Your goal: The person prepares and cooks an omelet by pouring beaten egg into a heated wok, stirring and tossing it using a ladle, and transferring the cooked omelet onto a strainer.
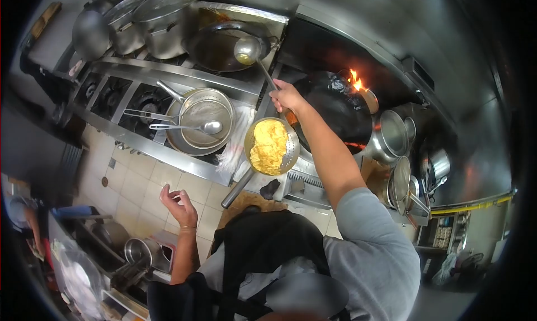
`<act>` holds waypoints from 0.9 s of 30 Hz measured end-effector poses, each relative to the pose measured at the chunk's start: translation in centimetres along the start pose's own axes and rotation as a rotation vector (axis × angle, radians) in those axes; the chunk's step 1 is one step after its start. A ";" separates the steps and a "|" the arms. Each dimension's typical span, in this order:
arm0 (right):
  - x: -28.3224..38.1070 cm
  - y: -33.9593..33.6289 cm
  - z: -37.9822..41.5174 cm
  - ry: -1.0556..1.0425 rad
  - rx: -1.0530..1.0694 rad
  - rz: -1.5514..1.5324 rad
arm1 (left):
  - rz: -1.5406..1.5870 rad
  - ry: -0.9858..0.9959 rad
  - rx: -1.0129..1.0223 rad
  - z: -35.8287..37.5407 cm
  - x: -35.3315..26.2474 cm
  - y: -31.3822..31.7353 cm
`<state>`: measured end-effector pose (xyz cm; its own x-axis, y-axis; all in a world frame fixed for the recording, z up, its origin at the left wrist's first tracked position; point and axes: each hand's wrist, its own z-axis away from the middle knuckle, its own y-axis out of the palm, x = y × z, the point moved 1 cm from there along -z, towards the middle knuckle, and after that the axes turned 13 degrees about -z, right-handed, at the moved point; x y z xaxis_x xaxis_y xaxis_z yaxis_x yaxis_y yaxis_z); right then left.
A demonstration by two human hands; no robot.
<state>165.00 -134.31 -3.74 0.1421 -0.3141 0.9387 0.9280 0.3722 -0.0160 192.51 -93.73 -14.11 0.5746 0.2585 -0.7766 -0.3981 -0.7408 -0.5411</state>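
My right hand (pixel 287 96) grips the handle of a ladle (pixel 248 49), stretched out past the stove. The ladle's bowl holds a little yellowish liquid and hangs over the right side of a wide pan of dark liquid (pixel 215 45). My left hand (pixel 180 205) is raised over the floor at the left, fingers apart, holding nothing. A perforated strainer (pixel 292 148) with cooked scrambled eggs (pixel 269 146) rests in front of me, its handle pointing toward my body. Beyond my right forearm sits a large black wok (pixel 335 119).
Flames (pixel 356 80) rise at the wok's far edge. A basin with stacked strainers (pixel 207 111) and a spoon (pixel 211 127) stands left beside a white cloth (pixel 238 133). Tall pots (pixel 166 27) line the back left; metal pots (pixel 391 133) stand right. Another person's arm (pixel 34 228) shows far left.
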 end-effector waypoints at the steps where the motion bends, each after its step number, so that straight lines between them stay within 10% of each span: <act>1: 0.1 -0.1 0.1 0.060 0.019 -0.228 | 0.027 0.012 0.007 -0.1 -0.4 0.4; 8: 0.3 -4.2 6.1 0.143 0.197 -1.148 | 0.079 0.060 0.075 0.0 -1.9 1.9; 20: 0.8 -20.4 23.9 0.109 -0.314 0.025 | 0.295 0.313 0.422 2.1 -11.0 8.4; 26: -10.2 -24.6 22.1 -0.100 -0.377 -1.117 | 0.376 0.535 0.969 9.6 -20.6 15.1; 27: -11.8 -24.7 22.6 -0.159 -0.499 -0.452 | 0.314 0.518 1.186 10.9 -21.9 15.8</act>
<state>132.59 -120.11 -6.68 -0.3133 -0.1976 0.9289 0.9371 -0.2232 0.2686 165.81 -104.37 -9.16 0.4428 -0.2832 -0.8507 -0.7887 0.3283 -0.5198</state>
